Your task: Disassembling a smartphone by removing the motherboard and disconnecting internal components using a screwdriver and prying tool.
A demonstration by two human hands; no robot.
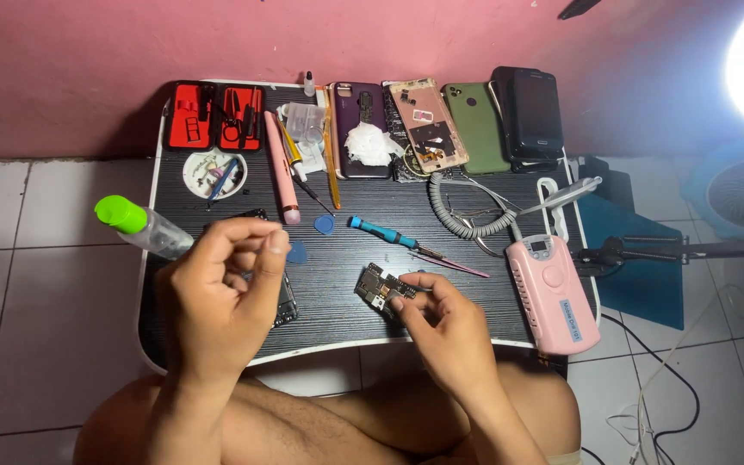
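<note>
My left hand [221, 288] is raised over the left side of a small black table [346, 314] and grips a clear bottle with a green cap [141, 226], tilted with the cap pointing left. Under that hand lies a dark phone frame [284, 303], mostly hidden. My right hand [443, 327] rests near the table's front edge and pinches a small dark circuit board [379, 287] between thumb and fingers. A blue-handled screwdriver [385, 234] lies just behind the board, beside pink tweezers [454, 261].
Several phones and phone backs [441, 125] line the table's rear edge, with a red tool case [214, 114], a white dish of small parts [214, 172] and a pink pen-shaped tool [281, 168]. A pink device with coiled cable [553, 293] sits at right. My bare legs are below.
</note>
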